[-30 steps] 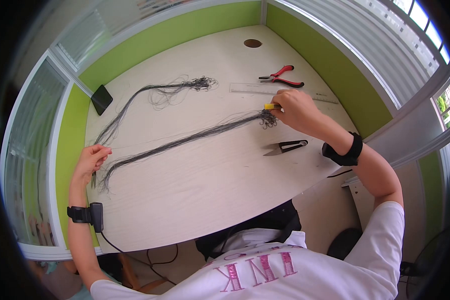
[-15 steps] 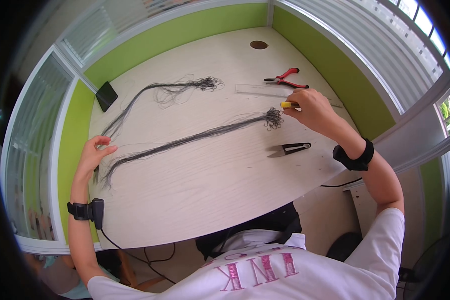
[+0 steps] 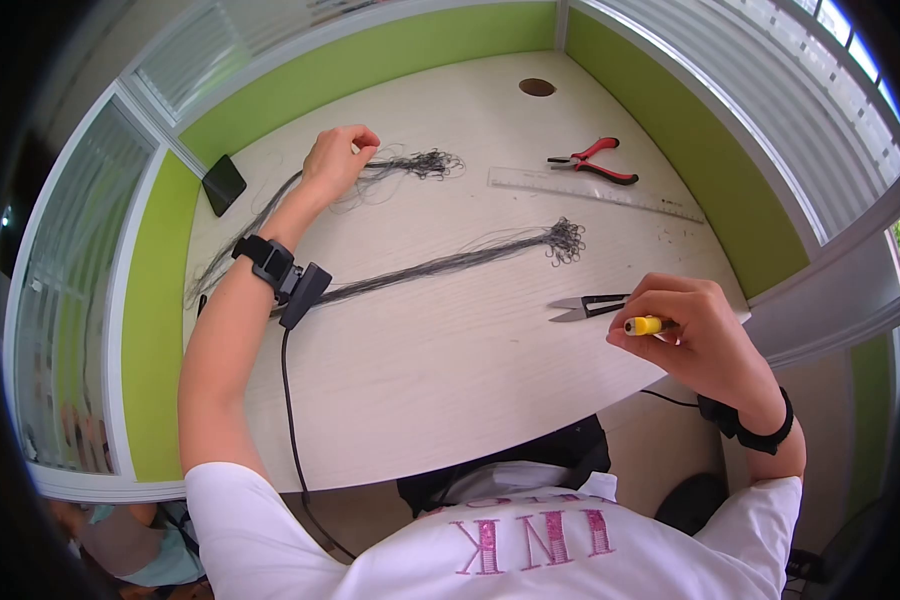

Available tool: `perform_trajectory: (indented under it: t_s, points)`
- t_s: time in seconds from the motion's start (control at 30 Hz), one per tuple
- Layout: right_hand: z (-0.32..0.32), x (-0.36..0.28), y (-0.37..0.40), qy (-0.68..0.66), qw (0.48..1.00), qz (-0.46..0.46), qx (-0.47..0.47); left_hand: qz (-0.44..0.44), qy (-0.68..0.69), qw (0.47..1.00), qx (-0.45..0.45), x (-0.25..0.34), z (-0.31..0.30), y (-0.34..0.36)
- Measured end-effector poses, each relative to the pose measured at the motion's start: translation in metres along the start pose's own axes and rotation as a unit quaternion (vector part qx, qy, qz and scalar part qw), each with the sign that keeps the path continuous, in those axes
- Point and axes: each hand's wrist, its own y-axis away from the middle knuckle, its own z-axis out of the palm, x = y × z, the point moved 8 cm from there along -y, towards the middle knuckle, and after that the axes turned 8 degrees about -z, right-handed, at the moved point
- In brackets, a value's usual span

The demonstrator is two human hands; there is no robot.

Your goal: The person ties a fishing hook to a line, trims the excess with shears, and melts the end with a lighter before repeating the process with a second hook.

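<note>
My left hand [image 3: 338, 163] is over the upper bundle of dark threads, close to its cluster of hooks [image 3: 433, 164]. Its fingers are curled with the thumb near the index finger; what they hold, if anything, is too small to make out. A yellow-ended tool [image 3: 646, 326] is gripped in my right hand [image 3: 698, 325], near the table's right front edge. Black-handled thread snips [image 3: 585, 307] lie just left of that hand, handles partly covered by it. The lower thread bundle [image 3: 440, 270] stretches across the table to its own hooks [image 3: 565, 241], its left end hidden behind my left wrist.
Red-handled pliers [image 3: 597, 161] and a clear ruler [image 3: 590, 192] lie at the back right. A black device [image 3: 224, 185] leans at the left partition. A cable [image 3: 288, 400] hangs from my left wrist. Part of another person [image 3: 135, 545] shows at lower left.
My left hand has moved from the table's left edge up and right to the upper bundle. My right hand has come down from beside the ruler toward the front edge, still holding the yellow-ended tool.
</note>
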Motion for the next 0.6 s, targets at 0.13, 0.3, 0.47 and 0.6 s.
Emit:
perform_trajectory:
  t_s: [0.13,0.3,0.47,0.6]
  points:
    - [0.003,0.01,0.02,-0.023,0.999,0.023,-0.002,0.038,0.011,0.999,-0.03,0.014,0.021,-0.028]
    - [0.007,0.018,0.03,-0.039,0.997,0.064,-0.008,0.031,-0.05,0.985,-0.161,0.015,0.047,-0.047]
    - [0.008,0.018,0.032,-0.056,0.996,0.063,-0.001,0.02,-0.036,0.974,-0.222,0.007,0.047,-0.045]
    - [0.014,0.018,0.03,-0.064,0.997,0.043,-0.008,-0.007,0.006,0.969,-0.247,0.0,0.052,-0.041]
